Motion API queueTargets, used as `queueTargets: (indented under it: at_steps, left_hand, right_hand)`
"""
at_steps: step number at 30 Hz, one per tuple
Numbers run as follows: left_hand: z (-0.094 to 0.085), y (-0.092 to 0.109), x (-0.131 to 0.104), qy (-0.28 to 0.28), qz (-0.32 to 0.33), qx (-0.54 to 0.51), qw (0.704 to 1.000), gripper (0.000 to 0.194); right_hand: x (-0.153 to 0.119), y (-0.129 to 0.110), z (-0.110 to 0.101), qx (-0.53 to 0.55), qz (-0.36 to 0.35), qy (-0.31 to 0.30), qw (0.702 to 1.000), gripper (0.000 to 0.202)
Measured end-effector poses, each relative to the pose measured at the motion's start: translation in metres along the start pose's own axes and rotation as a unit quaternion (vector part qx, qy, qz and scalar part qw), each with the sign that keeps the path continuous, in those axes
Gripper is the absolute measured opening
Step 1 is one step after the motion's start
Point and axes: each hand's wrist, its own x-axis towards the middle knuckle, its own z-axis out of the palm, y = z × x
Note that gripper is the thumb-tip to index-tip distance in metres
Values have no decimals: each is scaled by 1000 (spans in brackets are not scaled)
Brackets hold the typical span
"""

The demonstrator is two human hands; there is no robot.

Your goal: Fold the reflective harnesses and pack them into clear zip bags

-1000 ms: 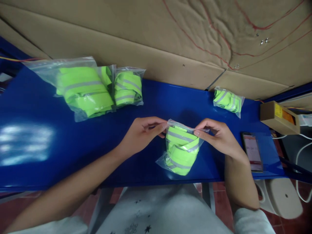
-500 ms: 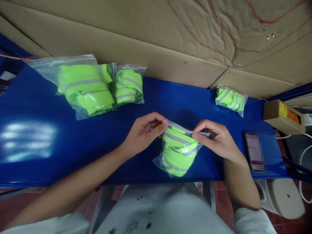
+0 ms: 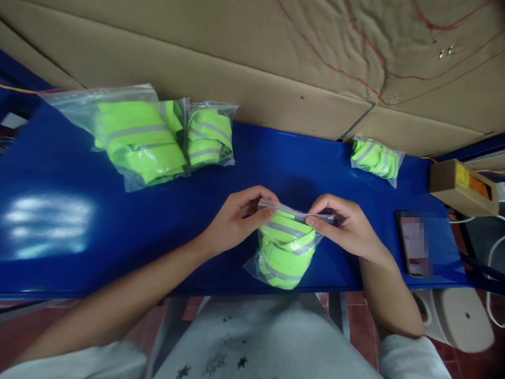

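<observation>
A clear zip-lock bag [image 3: 288,252] holds folded neon-yellow fabric with grey reflective stripes. It is near the table's front edge, its zip strip towards the far side. My left hand [image 3: 246,216] pinches the top edge near its left end, thumb on the near face. Closer to the right end, my right hand [image 3: 339,221] pinches the same edge between thumb and fingers. Between the two hands the strip sags slightly. Whether the zip is sealed all along cannot be made out.
On the blue table [image 3: 158,226], a large bag of neon fabric [image 3: 138,139] lies at the back left beside a smaller bag [image 3: 211,134]. Another bag [image 3: 376,158] sits back right, near a cardboard box [image 3: 461,184] and a phone [image 3: 412,245]. A beige stool [image 3: 465,321] stands below.
My left hand has slid a little along the bag's edge towards the middle, leaving its left corner exposed. My right hand has moved slightly left, still pinching the edge.
</observation>
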Motion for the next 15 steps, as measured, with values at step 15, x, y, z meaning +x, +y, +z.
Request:
queueTargets:
  at_steps: [15]
  left_hand:
    - [4, 1, -3, -29, 98, 142, 985, 17]
  right_hand:
    - [2, -1, 23, -30, -51, 9, 998, 4]
